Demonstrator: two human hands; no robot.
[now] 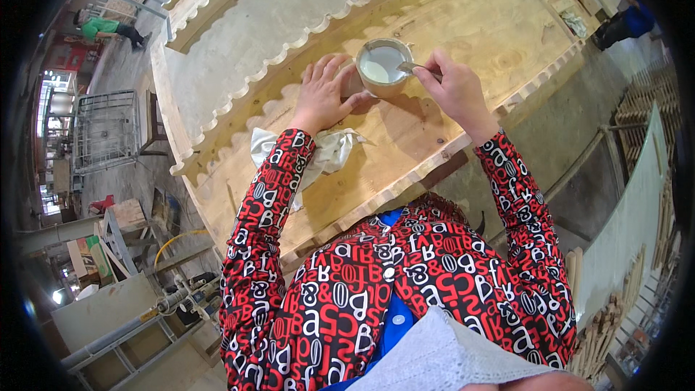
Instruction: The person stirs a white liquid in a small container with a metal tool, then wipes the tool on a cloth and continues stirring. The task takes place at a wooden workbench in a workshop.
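Observation:
A round cup [384, 88] of milky white liquid [380, 64] stands on a broad wooden panel [318, 203]. My right hand [457, 90] pinches the handle of a thin, flat tool [410, 68] at the cup's right rim. The tool's lower end reaches into the liquid, so I cannot make out its kind. To the left of the cup, my left hand [323, 94] lies flat on the wood with its fingers spread, holding nothing. Its thumb points toward the cup's base. Just below that hand is a crumpled white cloth [333, 150], partly behind my left sleeve.
Scalloped wooden strips [286, 49] run lengthwise along the panel. At far left a person in green [101, 27] is in the workshop, and another person in blue [635, 22] is at far right. Metal frames and pipes [170, 308] stand at lower left, stacked wooden sticks [608, 329] at lower right.

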